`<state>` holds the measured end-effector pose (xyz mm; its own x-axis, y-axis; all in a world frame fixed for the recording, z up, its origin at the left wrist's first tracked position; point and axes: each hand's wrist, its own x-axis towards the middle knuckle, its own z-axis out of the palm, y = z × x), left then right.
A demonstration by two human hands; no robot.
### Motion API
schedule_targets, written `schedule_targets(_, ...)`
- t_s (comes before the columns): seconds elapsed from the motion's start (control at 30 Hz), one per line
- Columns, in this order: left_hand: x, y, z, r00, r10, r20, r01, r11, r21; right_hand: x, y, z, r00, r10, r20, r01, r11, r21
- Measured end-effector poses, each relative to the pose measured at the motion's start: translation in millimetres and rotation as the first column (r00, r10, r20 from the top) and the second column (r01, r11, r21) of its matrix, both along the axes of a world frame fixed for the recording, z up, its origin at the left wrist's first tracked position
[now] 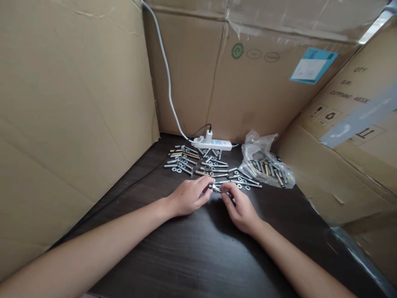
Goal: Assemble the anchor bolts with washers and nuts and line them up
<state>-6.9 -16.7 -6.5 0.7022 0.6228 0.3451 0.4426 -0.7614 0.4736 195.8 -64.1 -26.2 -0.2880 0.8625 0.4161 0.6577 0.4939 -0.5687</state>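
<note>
Between my two hands, just over the dark table top, is a shiny metal bolt [216, 188] lying roughly level. My left hand [190, 195] pinches its left end, where a nut or head seems to sit. The fingertips of my right hand [240, 207] close on the other end and cover part of it. Right behind my fingers lie loose bolts [217, 170], silver and brass-coloured, in rough groups. Metal sleeves and small washers [179, 170] are scattered among them. More washers [243, 187] rest just beyond my right hand.
A clear plastic bag [263, 161] with more bolts lies at the back right. Behind the hardware stands a white power strip [214, 144] with a plugged-in adapter, a white cord [167, 70] and a black cable [124, 190]. Cardboard boxes [192, 74] wall in the dark table [173, 256].
</note>
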Motion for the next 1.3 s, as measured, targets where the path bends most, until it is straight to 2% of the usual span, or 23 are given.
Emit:
schedule_targets(0.23,3.9,-1.2,-2.6,0.999,-0.023,0.024,0.023,1.0,-0.013,-7.0,10.2,1.4,0.999,0.014,0.032,-0.015,0.999,0.03)
schedule_targets(0.7,6.4,-8.6,4.0,1.0,-0.015,0.003,0.015,0.991,-0.135,-5.2,2.0,4.2,0.975,0.039,0.22,-0.087,0.974,0.21)
schedule_targets(0.8,6.2,-8.3,2.9,1.0,-0.012,0.001,0.012,0.99,-0.144,-6.5,0.1,5.6,0.97,0.049,0.239,-0.103,0.971,0.215)
schedule_targets(0.93,4.6,-8.5,2.2,1.0,0.021,-0.001,-0.021,0.99,-0.139,-7.6,-1.0,5.4,0.974,0.079,0.214,-0.116,0.979,0.169)
schedule_targets(1.07,2.6,-10.1,4.5,0.996,0.076,0.046,-0.068,0.986,-0.149,-7.1,0.2,4.2,0.988,0.054,0.148,-0.07,0.991,0.111)
schedule_targets(1.17,1.9,-10.8,5.7,0.999,0.022,0.043,-0.015,0.988,-0.153,-7.0,1.0,4.0,0.996,0.038,0.083,-0.044,0.996,0.081)
schedule_targets(1.3,2.4,-11.2,6.0,0.998,-0.058,0.014,0.06,0.99,-0.131,-7.5,0.5,3.9,0.998,0.056,0.034,-0.059,0.993,0.102)
